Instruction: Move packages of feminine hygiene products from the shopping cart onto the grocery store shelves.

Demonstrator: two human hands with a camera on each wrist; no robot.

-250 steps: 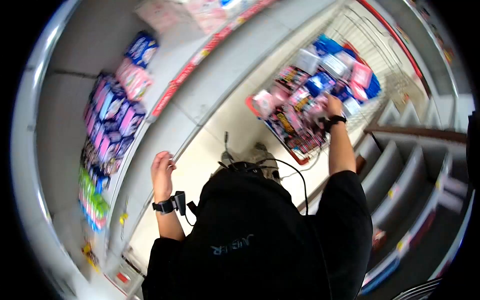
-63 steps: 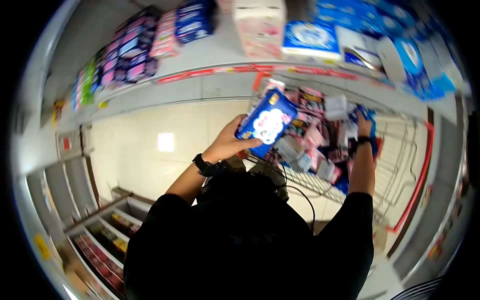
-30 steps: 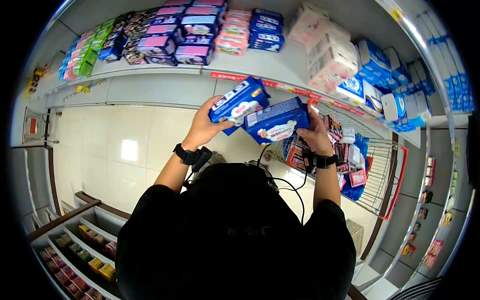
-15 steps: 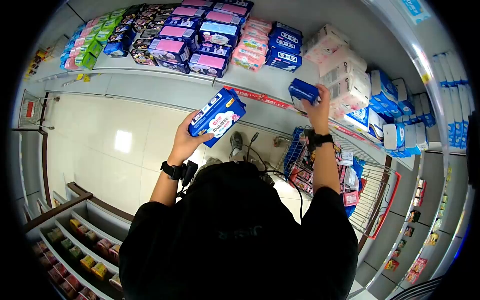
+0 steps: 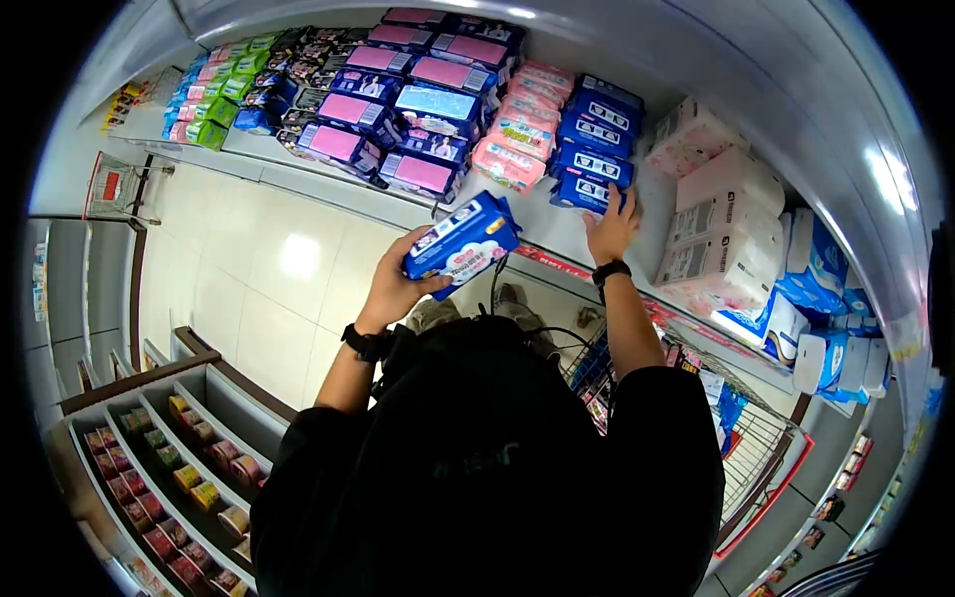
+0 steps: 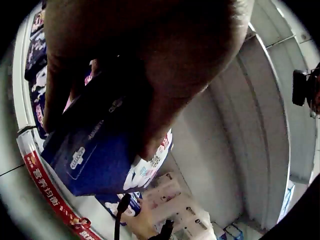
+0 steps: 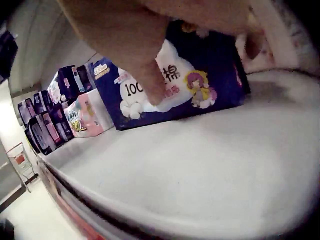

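Observation:
My left hand (image 5: pixel 403 287) grips a blue pack (image 5: pixel 464 242) by its lower end and holds it up in front of the shelf edge; the left wrist view shows my fingers (image 6: pixel 150 95) wrapped round this blue pack (image 6: pixel 95 160). My right hand (image 5: pixel 610 214) reaches onto the white shelf (image 5: pixel 542 227) and holds a second blue pack (image 5: pixel 579 193) that lies on the shelf under a stack of like packs. In the right wrist view my thumb (image 7: pixel 152 80) lies across the front of that second blue pack (image 7: pixel 175 85), which rests on the shelf board (image 7: pixel 200 165).
Pink packs (image 5: pixel 512 159) and purple and pink boxes (image 5: pixel 418 99) fill the shelf to the left. White tissue bundles (image 5: pixel 716 219) stand to the right. A wire cart (image 5: pixel 741 448) with goods is at lower right, and low shelving (image 5: pixel 179 468) with cans at lower left.
My right hand has carried its blue pack up from the cart side and set it on the shelf beneath the blue stack. The left hand still holds its pack, now slightly nearer the shelf.

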